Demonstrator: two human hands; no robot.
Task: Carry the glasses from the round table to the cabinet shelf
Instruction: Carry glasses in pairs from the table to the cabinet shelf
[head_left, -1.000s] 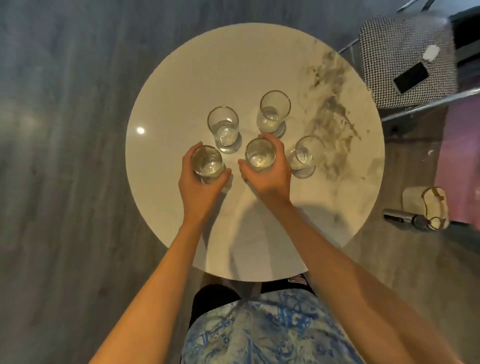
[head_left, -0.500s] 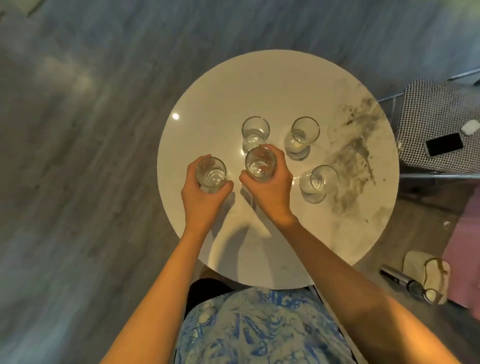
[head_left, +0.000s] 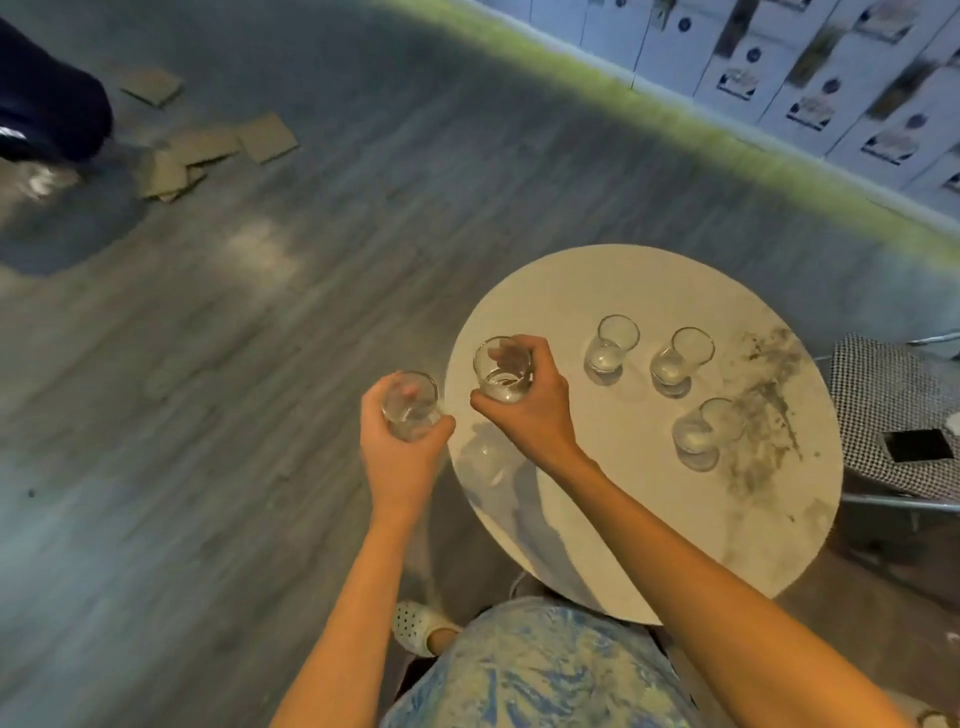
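Note:
My left hand (head_left: 402, 447) grips a clear glass (head_left: 410, 405) held in the air, past the left edge of the round white table (head_left: 644, 519). My right hand (head_left: 524, 402) grips a second clear glass (head_left: 503, 370), lifted above the table's left rim. Three more clear glasses stand on the tabletop: one at the back (head_left: 610, 344), one to its right (head_left: 680, 359), and one nearer the front right (head_left: 704, 434).
A houndstooth chair (head_left: 893, 415) with a dark phone (head_left: 917, 445) on it stands right of the table. Cardboard pieces (head_left: 208, 150) lie on the grey wood floor at upper left, beside a dark object (head_left: 47, 88). White boxes (head_left: 810, 78) line the far wall.
Both hands have lifted their glasses off the table and carried them left. My view has swung left and up, so the table now sits to the right.

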